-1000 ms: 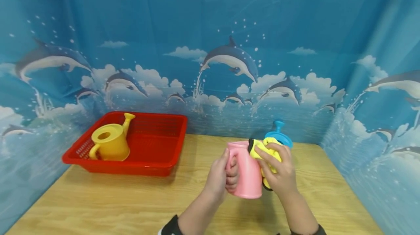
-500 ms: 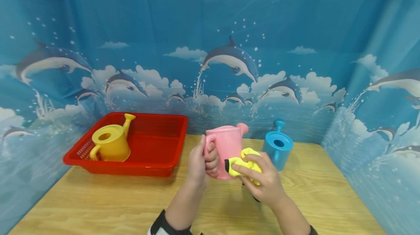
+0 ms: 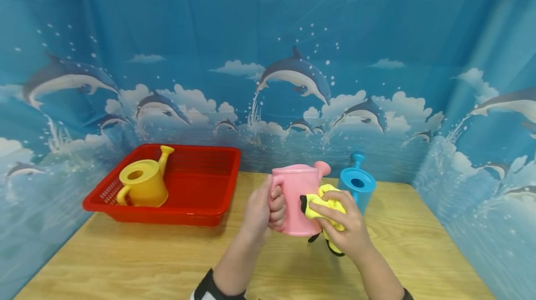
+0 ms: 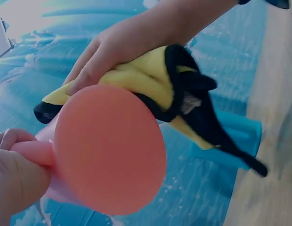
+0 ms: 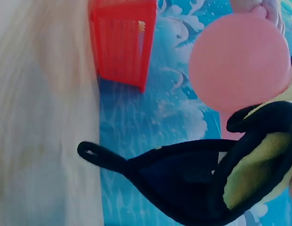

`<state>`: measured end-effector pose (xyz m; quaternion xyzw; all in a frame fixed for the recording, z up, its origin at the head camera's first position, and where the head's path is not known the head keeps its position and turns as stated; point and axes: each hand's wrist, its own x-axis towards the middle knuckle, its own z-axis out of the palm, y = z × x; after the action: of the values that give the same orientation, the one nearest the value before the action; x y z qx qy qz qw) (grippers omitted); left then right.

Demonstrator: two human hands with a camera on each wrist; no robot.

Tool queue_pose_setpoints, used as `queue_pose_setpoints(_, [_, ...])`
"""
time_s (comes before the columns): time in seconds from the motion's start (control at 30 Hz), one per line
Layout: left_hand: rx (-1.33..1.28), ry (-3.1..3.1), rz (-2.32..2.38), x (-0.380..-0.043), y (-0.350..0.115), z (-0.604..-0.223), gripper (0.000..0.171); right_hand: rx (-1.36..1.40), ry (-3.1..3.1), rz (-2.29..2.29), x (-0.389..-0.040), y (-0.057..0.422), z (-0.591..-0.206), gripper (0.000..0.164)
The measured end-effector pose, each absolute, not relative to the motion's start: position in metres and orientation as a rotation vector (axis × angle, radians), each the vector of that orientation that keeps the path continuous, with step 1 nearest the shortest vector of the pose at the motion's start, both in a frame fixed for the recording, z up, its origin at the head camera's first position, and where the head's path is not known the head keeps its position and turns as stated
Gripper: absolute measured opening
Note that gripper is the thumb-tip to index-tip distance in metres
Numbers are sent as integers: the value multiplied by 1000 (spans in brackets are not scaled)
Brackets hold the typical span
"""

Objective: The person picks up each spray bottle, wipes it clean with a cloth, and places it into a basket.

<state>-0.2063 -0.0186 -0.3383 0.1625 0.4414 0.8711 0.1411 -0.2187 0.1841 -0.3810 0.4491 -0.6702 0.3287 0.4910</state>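
My left hand (image 3: 261, 209) grips the handle of a pink watering can (image 3: 298, 200), holding it up over the table with its spout pointing right and away. In the left wrist view the round base of the pink watering can (image 4: 110, 150) faces the camera. My right hand (image 3: 345, 223) holds a bunched yellow cloth (image 3: 324, 204) with dark edging and presses it against the can's right side. A loose flap of the cloth (image 5: 179, 174), dark on one face and ending in a hanging loop, droops below the hand in the right wrist view.
A red basket (image 3: 167, 216) stands at the table's back left, with a yellow watering can (image 3: 144, 186) inside. Behind my right hand a blue watering can (image 3: 360, 183) stands on the wooden table (image 3: 146, 263). A blue dolphin-print curtain (image 3: 268, 35) hangs around the back and sides.
The pink can moved left and turned so its spout shows, then came slightly back right. The cloth went from the can's upper right down to its lower side. The blue can is more visible.
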Motion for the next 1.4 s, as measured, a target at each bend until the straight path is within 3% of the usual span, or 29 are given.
queue_pose_setpoints(0.23, [572, 1235, 2357, -198, -4, -342, 46, 1001, -1546, 894, -221, 202, -373, 32])
queue_pose_setpoints(0.47, [502, 1237, 2392, -196, -2, -341, 46, 977, -1585, 918, -220, 205, -374, 33])
queue_pose_setpoints(0.73, [413, 1196, 2555, -206, -18, -337, 46, 1216, -1652, 841, -222, 197, -382, 22])
queue_pose_setpoints(0.97, [402, 1168, 2638, -213, -32, -333, 47, 1383, -1644, 859, -222, 190, -384, 22])
queue_pose_setpoints(1.4, [510, 1158, 2444, -200, -7, -342, 46, 1171, -1557, 1003, -231, 210, -383, 26])
